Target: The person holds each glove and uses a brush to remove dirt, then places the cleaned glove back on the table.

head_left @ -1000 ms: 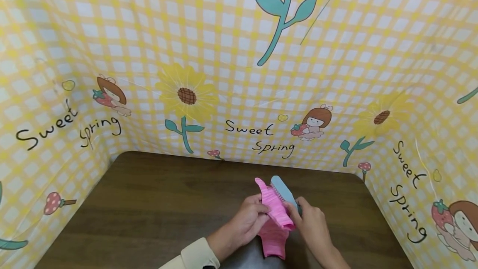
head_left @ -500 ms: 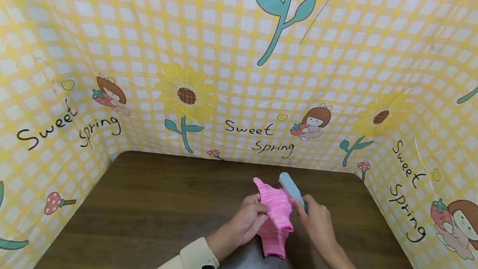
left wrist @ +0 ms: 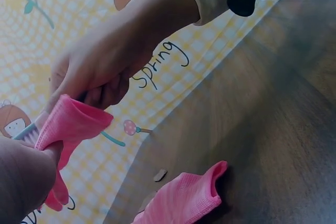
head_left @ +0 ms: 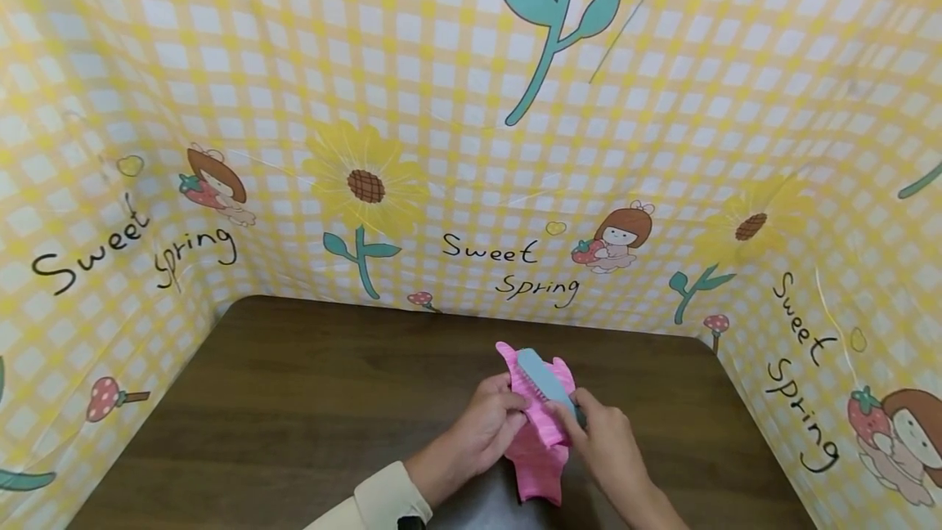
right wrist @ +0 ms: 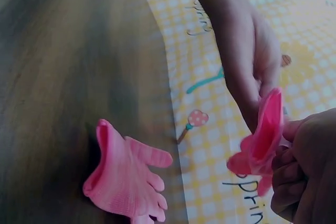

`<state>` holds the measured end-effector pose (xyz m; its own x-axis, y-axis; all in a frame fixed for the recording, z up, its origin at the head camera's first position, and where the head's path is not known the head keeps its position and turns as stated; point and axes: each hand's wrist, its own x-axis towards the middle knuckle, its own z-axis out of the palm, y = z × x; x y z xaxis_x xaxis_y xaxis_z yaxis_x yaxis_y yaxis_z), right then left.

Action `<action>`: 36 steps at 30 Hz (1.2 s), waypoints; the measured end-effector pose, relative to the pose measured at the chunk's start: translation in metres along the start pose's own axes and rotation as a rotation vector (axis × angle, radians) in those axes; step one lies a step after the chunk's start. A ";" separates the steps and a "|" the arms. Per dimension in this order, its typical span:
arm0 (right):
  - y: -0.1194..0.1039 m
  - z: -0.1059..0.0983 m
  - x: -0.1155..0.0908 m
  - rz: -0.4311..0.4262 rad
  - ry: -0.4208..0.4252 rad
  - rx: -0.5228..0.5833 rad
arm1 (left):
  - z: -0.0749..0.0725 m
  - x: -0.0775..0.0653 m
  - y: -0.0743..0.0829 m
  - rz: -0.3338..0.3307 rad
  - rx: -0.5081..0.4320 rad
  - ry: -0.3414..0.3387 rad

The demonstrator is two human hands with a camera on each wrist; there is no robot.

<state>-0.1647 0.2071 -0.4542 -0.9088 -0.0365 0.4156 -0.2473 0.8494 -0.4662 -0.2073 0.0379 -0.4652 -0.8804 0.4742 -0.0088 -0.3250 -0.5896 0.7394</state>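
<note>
My left hand [head_left: 482, 425] pinches the left edge of a pink knit glove [head_left: 540, 427], held up over the table. In my right hand [head_left: 612, 438] is a light blue brush [head_left: 548, 383], slanting across the glove with its bristles turned toward the fabric. Part of the glove is hidden behind the brush. A second pink glove [head_left: 540, 477] lies on the table just below; its open cuff and spread fingers show in the right wrist view [right wrist: 123, 177]. The held glove's open cuff [left wrist: 79, 121] faces the left wrist camera, with some bristles visible beside it.
The dark wooden table [head_left: 309, 399] stretches to the left and right of the hands. Yellow checked cloth [head_left: 471, 186] with printed flowers and lettering rises around its back and sides.
The brush went to the glove's right edge half a second ago, and is now back left across its middle. The left hand keeps its hold; the glove on the table stays put.
</note>
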 end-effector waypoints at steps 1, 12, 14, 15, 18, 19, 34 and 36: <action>0.001 -0.001 0.001 0.020 -0.003 0.000 | 0.000 0.000 0.000 0.001 -0.002 -0.007; 0.013 -0.007 0.008 0.153 -0.037 -0.040 | -0.002 0.002 -0.004 0.013 0.007 -0.028; 0.016 -0.007 0.009 0.156 -0.027 -0.047 | -0.002 0.002 -0.004 0.012 0.013 -0.024; 0.017 -0.006 0.009 0.162 -0.023 -0.048 | -0.002 0.002 -0.004 0.012 0.015 -0.021; 0.021 -0.006 0.011 0.197 -0.030 -0.042 | -0.002 0.002 -0.005 0.013 0.021 -0.013; 0.021 -0.006 0.012 0.212 -0.040 -0.036 | -0.002 0.001 -0.005 0.013 0.021 -0.009; -0.019 -0.008 0.012 0.169 -0.187 0.127 | -0.005 0.001 -0.011 -0.092 -0.092 -0.046; -0.025 -0.003 0.011 0.093 -0.152 0.072 | -0.002 0.001 -0.012 -0.118 -0.119 -0.052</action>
<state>-0.1671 0.1870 -0.4359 -0.9679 -0.0429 0.2477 -0.1779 0.8130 -0.5544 -0.2048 0.0439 -0.4755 -0.8154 0.5764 -0.0538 -0.4665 -0.5992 0.6506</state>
